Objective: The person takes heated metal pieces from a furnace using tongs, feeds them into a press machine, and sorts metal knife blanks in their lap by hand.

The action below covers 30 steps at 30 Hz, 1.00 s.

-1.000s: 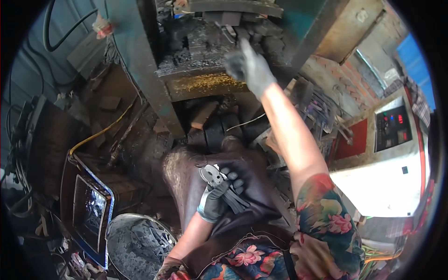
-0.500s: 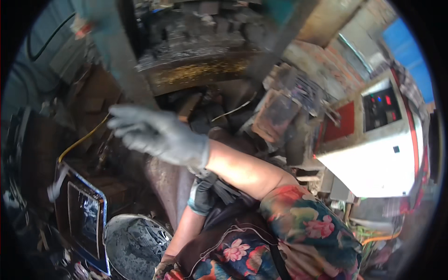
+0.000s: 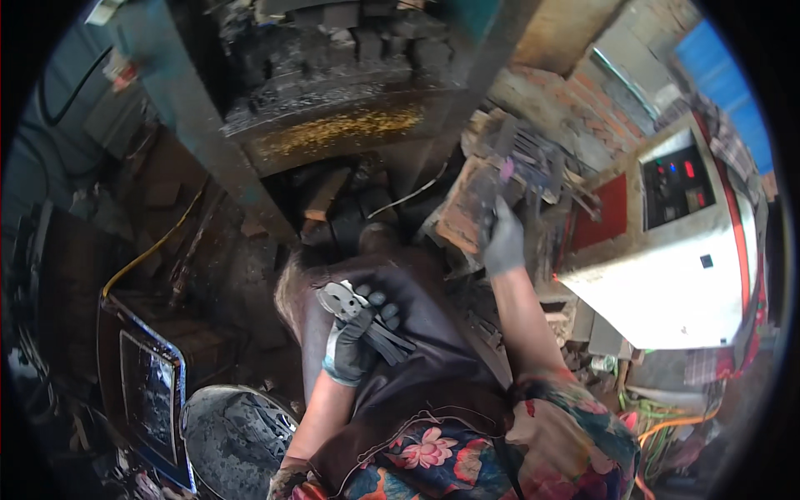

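My left hand (image 3: 352, 348), in a grey-and-black glove, is closed around a bundle of flat metal pieces (image 3: 340, 302). Their heads are light and rounded, with holes, and their long dark shanks stick out below the hand over the brown apron (image 3: 433, 308) on my lap. Farther right, my gloved right hand (image 3: 505, 240) is at the side of a reddish-brown brick (image 3: 468, 208). Motion smears its fingers, and I cannot make out whether they hold anything. A small purplish spot shows just beyond the fingertips. Dark metal pieces (image 3: 527, 154) lie behind the brick.
A white control box (image 3: 667, 275) with a lit panel stands at the right. Ahead rises a machine frame (image 3: 192, 92) with a dark bed of blocks. At lower left are a bucket (image 3: 237, 446) holding grey metal pieces, a dark framed panel (image 3: 150, 400) and a yellow cable (image 3: 154, 244).
My right arm has swung from across my body at the left over to the brick on the right. This uncovers my left hand with its metal pieces. A blurred grey object at far left is gone.
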### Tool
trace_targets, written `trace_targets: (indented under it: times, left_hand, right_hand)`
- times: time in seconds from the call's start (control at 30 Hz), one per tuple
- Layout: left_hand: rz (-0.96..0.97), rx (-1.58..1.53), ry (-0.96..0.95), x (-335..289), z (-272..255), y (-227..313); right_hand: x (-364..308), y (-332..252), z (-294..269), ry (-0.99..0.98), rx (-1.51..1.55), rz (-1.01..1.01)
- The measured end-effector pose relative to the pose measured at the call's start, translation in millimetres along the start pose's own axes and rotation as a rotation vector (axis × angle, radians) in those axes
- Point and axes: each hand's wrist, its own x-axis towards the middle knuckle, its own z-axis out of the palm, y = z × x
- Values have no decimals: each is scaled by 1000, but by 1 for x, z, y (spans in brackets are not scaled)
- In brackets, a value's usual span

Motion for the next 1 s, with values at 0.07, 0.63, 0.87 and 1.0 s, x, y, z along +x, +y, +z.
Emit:
trace_targets:
  times: [0.07,0.63,0.87,1.0]
  left_hand:
    - [-33,9,-20,-1,5,-1]
    - [-45,-86,-84,-4,-8,2]
    - [-79,-78,-57,-3,-8,7]
    - [-27,-143,-38,-6,0,9]
  right_hand:
    - [-48,-18,28,-83,-309,-101]
    - [57,-74,293,-579,-550,66]
    - [5,-70,258,-668,-508,-228]
    - [-51,-48,157,-682,-656,-178]
